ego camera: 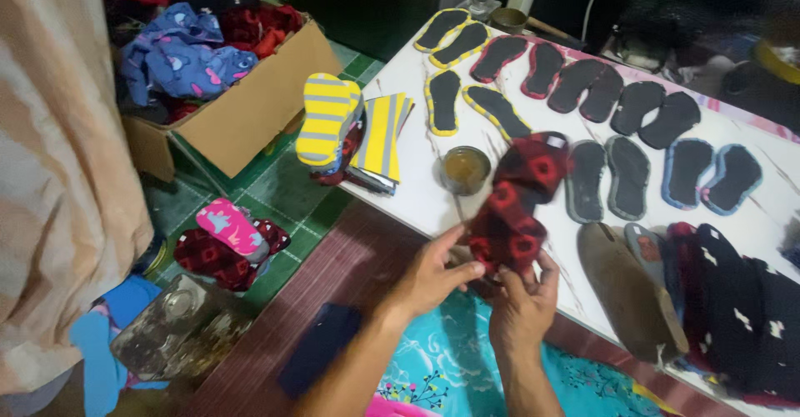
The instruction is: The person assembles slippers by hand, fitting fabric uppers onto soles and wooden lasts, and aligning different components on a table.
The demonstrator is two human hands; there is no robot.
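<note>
My left hand (433,275) and my right hand (523,296) both grip the lower end of a red and black patterned fabric slipper upper (518,200), held over the front edge of the white table (417,192). A small round tin of brownish glue (464,169) stands on the table just left of the fabric. Several black soles with yellow, red, grey and blue rims (583,92) lie in rows across the table beyond it.
A cardboard box (250,109) of fabric pieces sits on the green tiled floor at left. Yellow and grey striped soles (329,121) stack at the table's left end. A brown wooden form (629,292) and dark fabric pieces (742,309) lie at right. A glass jar (179,325) stands lower left.
</note>
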